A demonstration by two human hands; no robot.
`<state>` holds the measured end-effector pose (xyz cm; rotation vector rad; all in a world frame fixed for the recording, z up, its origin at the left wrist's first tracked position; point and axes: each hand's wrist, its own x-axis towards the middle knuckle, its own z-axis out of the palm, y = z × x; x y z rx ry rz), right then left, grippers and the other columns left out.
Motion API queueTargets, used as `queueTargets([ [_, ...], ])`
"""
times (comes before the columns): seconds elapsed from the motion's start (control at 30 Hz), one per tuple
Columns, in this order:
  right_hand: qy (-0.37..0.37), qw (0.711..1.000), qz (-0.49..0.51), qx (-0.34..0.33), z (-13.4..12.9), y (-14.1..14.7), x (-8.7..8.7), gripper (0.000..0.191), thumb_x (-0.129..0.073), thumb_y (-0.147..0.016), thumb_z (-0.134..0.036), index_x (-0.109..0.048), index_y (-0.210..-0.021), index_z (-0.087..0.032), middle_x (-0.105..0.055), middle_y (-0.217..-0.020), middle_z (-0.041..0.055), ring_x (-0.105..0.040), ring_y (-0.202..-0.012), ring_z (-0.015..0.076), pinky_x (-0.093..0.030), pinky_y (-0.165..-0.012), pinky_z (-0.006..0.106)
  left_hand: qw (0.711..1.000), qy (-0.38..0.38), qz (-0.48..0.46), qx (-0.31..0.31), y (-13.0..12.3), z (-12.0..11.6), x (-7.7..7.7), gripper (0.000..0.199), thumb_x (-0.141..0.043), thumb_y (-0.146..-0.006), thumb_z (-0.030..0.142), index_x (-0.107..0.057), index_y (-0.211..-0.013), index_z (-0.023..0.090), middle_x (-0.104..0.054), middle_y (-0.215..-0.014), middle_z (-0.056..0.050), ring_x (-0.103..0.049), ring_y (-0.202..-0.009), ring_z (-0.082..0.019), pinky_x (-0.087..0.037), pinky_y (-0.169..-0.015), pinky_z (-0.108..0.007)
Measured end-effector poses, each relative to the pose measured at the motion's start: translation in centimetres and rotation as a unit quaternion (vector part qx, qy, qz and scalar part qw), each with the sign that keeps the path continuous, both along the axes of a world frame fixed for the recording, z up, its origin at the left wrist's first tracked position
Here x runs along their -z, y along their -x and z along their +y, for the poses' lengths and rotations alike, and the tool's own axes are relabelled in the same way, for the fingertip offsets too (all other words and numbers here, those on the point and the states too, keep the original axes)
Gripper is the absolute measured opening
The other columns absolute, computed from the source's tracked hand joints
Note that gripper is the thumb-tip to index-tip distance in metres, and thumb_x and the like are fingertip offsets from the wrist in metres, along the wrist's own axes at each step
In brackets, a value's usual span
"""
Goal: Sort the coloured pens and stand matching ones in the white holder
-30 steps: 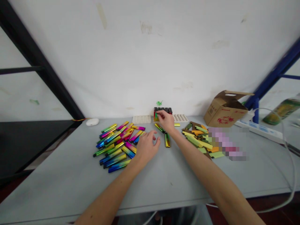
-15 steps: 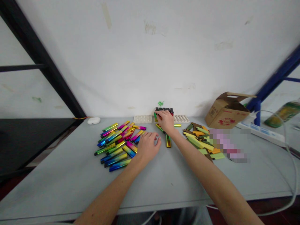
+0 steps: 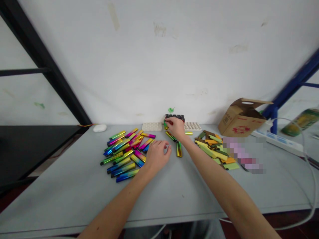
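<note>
Fingers curled and apart, my left hand (image 3: 157,154) rests beside the right edge of a pile of shiny multicoloured tubes (image 3: 122,167), holding nothing that shows. My right hand (image 3: 176,127) reaches to the back of the table, at the front of a rack of black-capped pieces (image 3: 174,117). Its fingertips are pinched near a green-gold tube (image 3: 165,125); what they grip is too small to make out. Below that hand lie another slanting green-gold tube (image 3: 170,135) and one pointing towards me (image 3: 179,149). A short yellow tube (image 3: 188,133) lies to the right.
White perforated trays (image 3: 152,126) stand against the wall. Green, yellow and orange pieces (image 3: 211,152) are heaped at the right, near a blurred pink item (image 3: 240,152). Behind are an open cardboard box (image 3: 239,119) and a power strip (image 3: 281,141). A white case (image 3: 99,128) sits back left.
My right hand has shifted very slightly, its fingertips still at the front of the black rack. My left hand has stayed in place.
</note>
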<state>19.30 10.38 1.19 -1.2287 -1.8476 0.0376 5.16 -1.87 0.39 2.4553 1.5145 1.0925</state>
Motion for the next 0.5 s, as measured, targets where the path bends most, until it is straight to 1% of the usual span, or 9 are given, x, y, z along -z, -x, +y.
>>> queueTargets([
  [0.07, 0.000, 1.000, -0.016, 0.004, -0.3, -0.2, 0.2, 0.023, -0.053, -0.088, -0.023, -0.072, -0.100, -0.020, -0.071, -0.100, 0.0059, -0.063, -0.092, 0.0189, -0.047, -0.085, 0.030, 1.000, -0.005, -0.008, 0.002, 0.1, 0.0, -0.2, 0.008, -0.055, -0.084, 0.020, -0.062, -0.081, 0.019, -0.066, -0.076, -0.004, -0.060, -0.080, -0.022, -0.045, -0.077, -0.036],
  [0.2, -0.018, 0.996, -0.069, 0.062, -1.3, -0.3, 0.3, 0.030, -0.048, -0.089, -0.024, -0.070, -0.110, -0.021, -0.064, -0.110, 0.0092, -0.059, -0.098, 0.0215, -0.046, -0.084, 0.031, 1.000, -0.016, -0.018, -0.004, 0.2, 0.1, -0.5, 0.008, -0.055, -0.084, 0.021, -0.062, -0.080, 0.019, -0.067, -0.076, -0.004, -0.061, -0.078, -0.022, -0.045, -0.076, -0.036],
  [0.27, -0.023, 0.993, -0.090, 0.078, -1.8, -0.3, 0.2, 0.033, -0.047, -0.089, -0.023, -0.068, -0.115, -0.020, -0.061, -0.113, 0.0112, -0.057, -0.099, 0.0232, -0.046, -0.084, 0.032, 1.000, -0.017, -0.018, -0.002, 0.3, 0.1, -0.5, 0.007, -0.055, -0.084, 0.021, -0.062, -0.080, 0.019, -0.067, -0.076, -0.004, -0.061, -0.078, -0.022, -0.045, -0.076, -0.036],
  [0.33, -0.026, 0.992, -0.099, 0.069, -2.2, -0.6, -0.1, 0.037, -0.046, -0.089, -0.022, -0.063, -0.122, -0.018, -0.061, -0.113, 0.0122, -0.056, -0.101, 0.0240, -0.045, -0.086, 0.033, 1.000, -0.013, -0.016, 0.001, 0.3, 0.1, -0.5, 0.008, -0.055, -0.084, 0.020, -0.062, -0.080, 0.019, -0.067, -0.075, -0.004, -0.061, -0.078, -0.022, -0.045, -0.076, -0.036],
  [0.4, -0.020, 0.994, -0.097, 0.052, -2.7, -1.1, -0.5, 0.041, -0.046, -0.089, -0.021, -0.057, -0.127, -0.015, -0.063, -0.109, 0.0119, -0.056, -0.100, 0.0239, -0.044, -0.088, 0.033, 1.000, -0.009, -0.014, 0.002, 0.3, 0.1, -0.4, 0.008, -0.055, -0.084, 0.020, -0.062, -0.080, 0.019, -0.067, -0.075, -0.004, -0.062, -0.078, -0.022, -0.046, -0.075, -0.036],
  [0.47, 0.006, 0.994, -0.099, 0.038, -3.5, -1.8, -0.7, 0.038, -0.046, -0.089, -0.022, -0.058, -0.124, -0.015, -0.067, -0.100, 0.0096, -0.058, -0.095, 0.0233, -0.044, -0.087, 0.033, 1.000, -0.009, -0.012, 0.003, 0.2, 0.1, -0.3, 0.008, -0.055, -0.084, 0.021, -0.062, -0.081, 0.019, -0.067, -0.075, -0.004, -0.062, -0.078, -0.022, -0.046, -0.076, -0.037],
  [0.5, 0.025, 0.993, -0.108, 0.032, -4.1, -2.2, -0.7, 0.033, -0.047, -0.089, -0.023, -0.061, -0.118, -0.016, -0.069, -0.097, 0.0085, -0.059, -0.093, 0.0232, -0.044, -0.086, 0.033, 1.000, -0.010, -0.011, 0.003, 0.2, 0.2, -0.2, 0.008, -0.055, -0.084, 0.021, -0.062, -0.081, 0.019, -0.067, -0.075, -0.004, -0.062, -0.078, -0.022, -0.046, -0.076, -0.037],
])
